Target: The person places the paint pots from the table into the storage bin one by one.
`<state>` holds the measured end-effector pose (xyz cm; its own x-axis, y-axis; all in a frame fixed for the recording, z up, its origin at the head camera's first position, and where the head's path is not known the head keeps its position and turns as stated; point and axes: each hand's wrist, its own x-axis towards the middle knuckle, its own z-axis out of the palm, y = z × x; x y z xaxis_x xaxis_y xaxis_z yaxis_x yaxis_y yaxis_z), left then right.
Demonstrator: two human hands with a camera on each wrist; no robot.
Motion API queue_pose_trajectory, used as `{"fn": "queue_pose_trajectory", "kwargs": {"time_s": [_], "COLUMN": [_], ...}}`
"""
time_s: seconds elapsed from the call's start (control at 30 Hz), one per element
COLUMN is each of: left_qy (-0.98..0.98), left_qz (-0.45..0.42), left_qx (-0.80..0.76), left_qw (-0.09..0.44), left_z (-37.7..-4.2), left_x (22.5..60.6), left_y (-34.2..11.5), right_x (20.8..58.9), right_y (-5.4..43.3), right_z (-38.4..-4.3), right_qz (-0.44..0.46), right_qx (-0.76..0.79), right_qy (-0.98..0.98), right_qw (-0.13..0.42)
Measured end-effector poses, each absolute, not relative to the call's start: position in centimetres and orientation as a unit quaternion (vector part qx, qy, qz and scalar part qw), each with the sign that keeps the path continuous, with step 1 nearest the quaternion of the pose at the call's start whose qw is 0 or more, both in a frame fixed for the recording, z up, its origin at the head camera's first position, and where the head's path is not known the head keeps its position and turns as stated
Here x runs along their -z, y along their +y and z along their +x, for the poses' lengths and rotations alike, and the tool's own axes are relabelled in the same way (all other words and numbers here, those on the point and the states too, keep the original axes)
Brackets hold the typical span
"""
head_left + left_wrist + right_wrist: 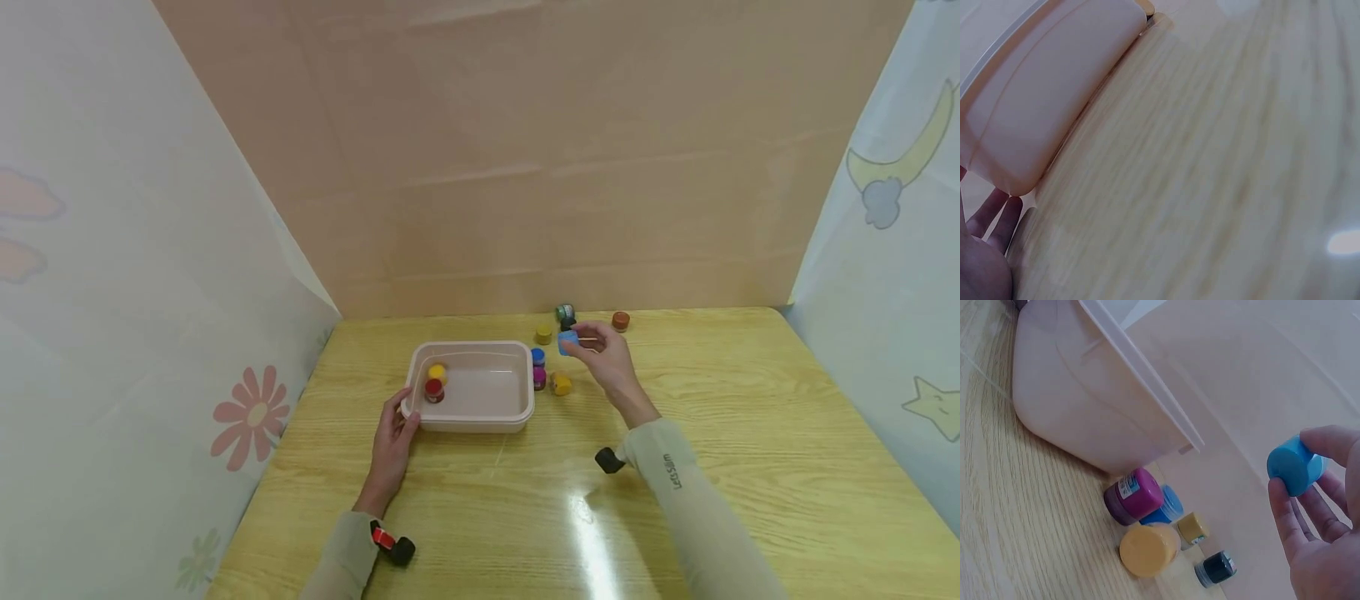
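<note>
My right hand (611, 362) pinches a small light-blue paint jar (1291, 465) between thumb and fingertips, raised over the table to the right of a pale pink plastic box (480, 427). At the box's near left corner, my left hand (392, 450) holds the rim with thumb and fingers; in the left wrist view its fingertips (1015, 203) touch the rounded corner. A red-lidded jar (434, 389) and a yellow one (437, 372) lie inside the box, toward its left end. Close by the box's right wall stand a magenta jar (1138, 495) and a blue-lidded jar (1167, 505).
An orange-yellow jar (560, 383) lies beside the magenta one. Farther back are a yellow jar (543, 335), a green jar (565, 312), a dark jar (568, 323) and a reddish-brown jar (620, 321). A brown covered wall (555, 208) rises behind the wooden table (750, 433).
</note>
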<state>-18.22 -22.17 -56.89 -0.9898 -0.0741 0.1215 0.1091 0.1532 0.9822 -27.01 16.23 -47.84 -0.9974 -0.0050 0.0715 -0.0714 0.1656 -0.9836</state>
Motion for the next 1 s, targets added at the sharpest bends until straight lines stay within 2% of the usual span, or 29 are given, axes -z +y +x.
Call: {"fn": "queue_pose_trajectory", "kwargs": {"time_s": [0.47, 1.0], "left_qy": [-0.757, -0.760], "left_qz": [-0.015, -0.011], "left_qx": [0.650, 0.645], "left_qw": [0.068, 0.073], "left_z": [-18.3, -18.2], "left_x": [56.7, 57.0], "left_y": [-22.3, -22.3], "right_x": [47.1, 46.8], "right_y": [13.6, 9.3], "right_z": [-27.3, -26.4], "right_qz": [0.099, 0.125], "right_qx": [-0.663, -0.635], "right_qy": [-0.742, -0.762], "right_qw": [0.014, -0.012]}}
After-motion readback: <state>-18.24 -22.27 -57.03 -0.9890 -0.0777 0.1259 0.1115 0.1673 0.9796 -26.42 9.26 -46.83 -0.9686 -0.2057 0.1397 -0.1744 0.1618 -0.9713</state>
